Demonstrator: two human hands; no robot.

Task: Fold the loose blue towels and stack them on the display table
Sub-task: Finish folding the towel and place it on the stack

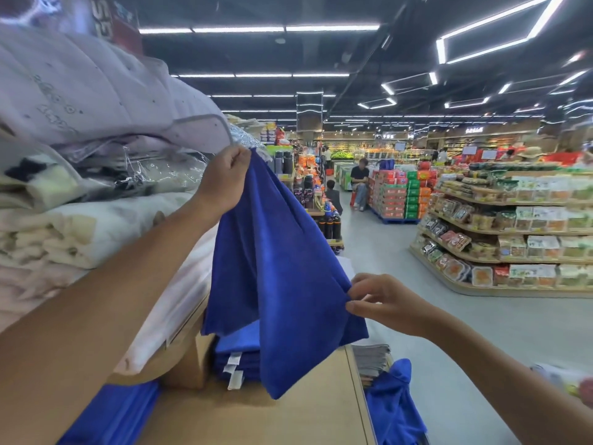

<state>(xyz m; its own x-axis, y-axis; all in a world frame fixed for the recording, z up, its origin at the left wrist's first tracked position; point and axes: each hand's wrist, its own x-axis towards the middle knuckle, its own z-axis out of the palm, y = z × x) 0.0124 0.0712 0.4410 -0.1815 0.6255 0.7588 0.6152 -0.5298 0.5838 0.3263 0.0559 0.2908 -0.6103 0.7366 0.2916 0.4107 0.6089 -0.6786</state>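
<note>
- The left hand (pixel 224 178) is closed in a pinch grip on the top corner of a blue towel (pixel 272 258), holding it high in the air above the table (pixel 288 419).
- The right hand (pixel 382 303) pinches the towel's right edge lower down, thumb and fingertips closed on the cloth.
- The towel hangs in soft folds to a point just above the table, so it looks light, limp and not slippery; I judge it best held at its corners, as a grip in the middle would let it bunch.
- A stack of folded towels (pixel 237 361) lies behind the hanging cloth, toward the table's far edge; more loose blue cloth (pixel 394 403) hangs past the right edge.
- The hanging towel covers part of the stack, so its height is hard to judge.
- Bedding (pixel 96 155) piled on the left hides that side of the table.
</note>
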